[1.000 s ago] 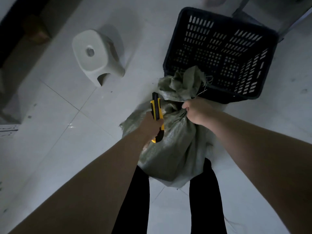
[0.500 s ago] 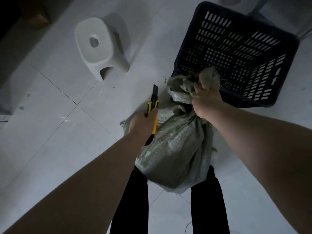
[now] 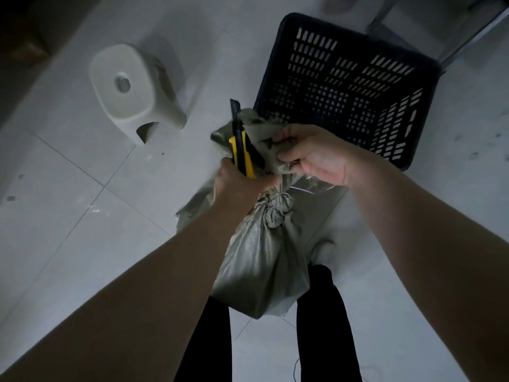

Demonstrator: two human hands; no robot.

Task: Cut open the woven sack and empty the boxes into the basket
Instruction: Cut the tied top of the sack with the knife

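Observation:
A grey-green woven sack (image 3: pixel 261 260) stands on the floor between my legs, tied at the neck with a knot (image 3: pixel 276 206). My right hand (image 3: pixel 314 155) grips the loose top flap of the sack above the knot. My left hand (image 3: pixel 237 183) holds a yellow and black utility knife (image 3: pixel 240 144), its blade extended and pointing away from me, right beside the flap. The dark plastic basket (image 3: pixel 407 150) sits just beyond the sack, with nothing visible inside. No boxes are visible; the sack hides its contents.
A white plastic stool (image 3: pixel 129 89) stands on the tiled floor to the left of the sack. A metal frame (image 3: pixel 468 37) shows at the top right behind the basket. My black trouser legs (image 3: pixel 325 326) flank the sack.
My right hand has shifted from the sack's neck up to the loose flap. My left hand has raised the knife to the flap, and the knot is now exposed.

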